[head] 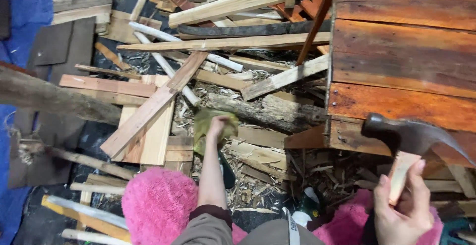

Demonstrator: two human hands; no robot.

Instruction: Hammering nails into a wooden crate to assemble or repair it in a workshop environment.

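**Hammer and Cloth: Handling Notes**

Right hand (404, 210) is closed around the pale wooden handle of the claw hammer (414, 138), just below the dark steel head, beside the corner of the orange plank crate (396, 52). Judged head-heavy and rigid; a grip lower on the handle would give better control. Left hand (217, 125) is closed on a soft, light green cloth (202, 126) above the scrap wood pile (223, 76).

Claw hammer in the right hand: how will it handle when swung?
The hammer is probably top-heavy: a dark metal head on a pale wooden handle. The right hand grips close under the head, so control looks good, leverage small. Stiff, no flex.
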